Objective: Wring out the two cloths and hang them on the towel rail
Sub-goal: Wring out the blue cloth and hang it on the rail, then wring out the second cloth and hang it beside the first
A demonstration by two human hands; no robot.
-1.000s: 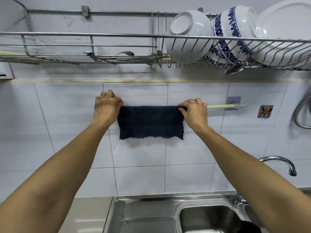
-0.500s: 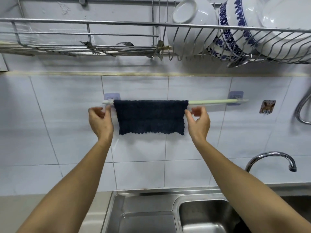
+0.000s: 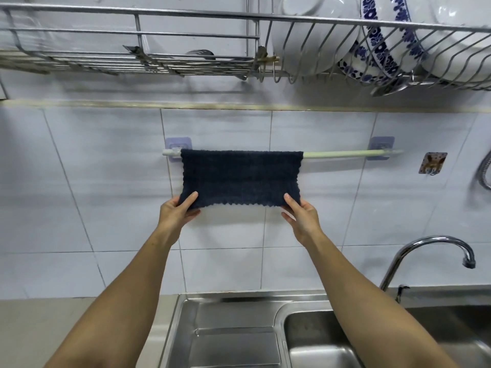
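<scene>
A dark navy cloth (image 3: 240,176) hangs folded over the left part of the pale green towel rail (image 3: 342,154) on the tiled wall. My left hand (image 3: 177,212) pinches the cloth's lower left corner, thumb in front. My right hand (image 3: 301,217) pinches the lower right corner the same way. The cloth's bottom edge is pulled slightly toward me. No second cloth shows in this view.
A wire dish rack (image 3: 186,62) with white and blue-patterned bowls (image 3: 382,43) hangs above the rail. A steel sink (image 3: 239,338) lies below, with a chrome tap (image 3: 435,251) at the right. An adhesive hook (image 3: 432,163) and a shower hose (image 3: 485,171) sit right of the rail.
My hands let go of the cloth's top edge on the rail, dropped down its sides, and now grip its two lower corners. The view has tilted slightly upward.
</scene>
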